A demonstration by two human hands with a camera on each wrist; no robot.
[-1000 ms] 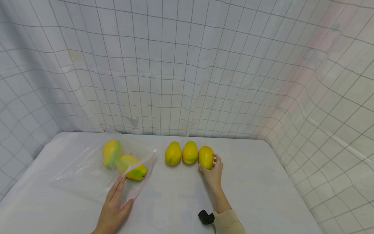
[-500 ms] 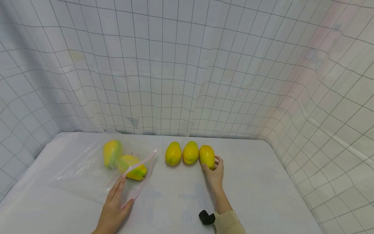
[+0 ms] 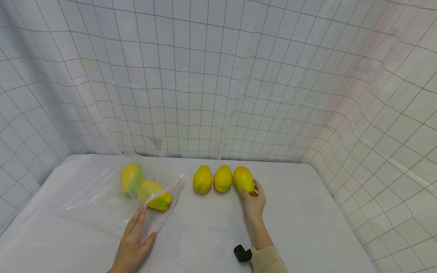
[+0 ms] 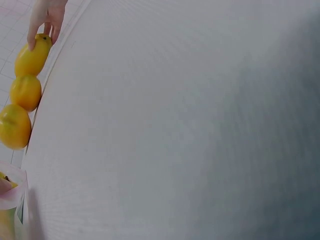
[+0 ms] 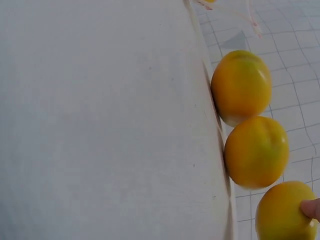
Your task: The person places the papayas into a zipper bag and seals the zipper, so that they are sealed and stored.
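My right hand point(image 3: 255, 204) grips the lower end of a yellow papaya point(image 3: 244, 179), thumb on its near side and fingers round its right. Two more yellow papayas stand in a row to its left, a middle papaya point(image 3: 223, 178) and a left papaya point(image 3: 202, 179). My left hand point(image 3: 132, 242) rests with fairly straight fingers at the mouth of a clear zip bag point(image 3: 92, 204). Inside the bag lie two yellow-green papayas, one farther back point(image 3: 131, 178) and one near the mouth point(image 3: 160, 201). In the right wrist view only a fingertip touches the gripped papaya point(image 5: 285, 212).
A white table point(image 3: 211, 235) carries everything, with white grid-patterned curtains point(image 3: 205, 94) behind it and at both sides. A black object point(image 3: 242, 253) sits beside the right sleeve point(image 3: 268, 259).
My right hand has shifted slightly right, and the gripped papaya has turned, its lower end swinging right and its top moving slightly away. My left hand and the bag have stayed put.
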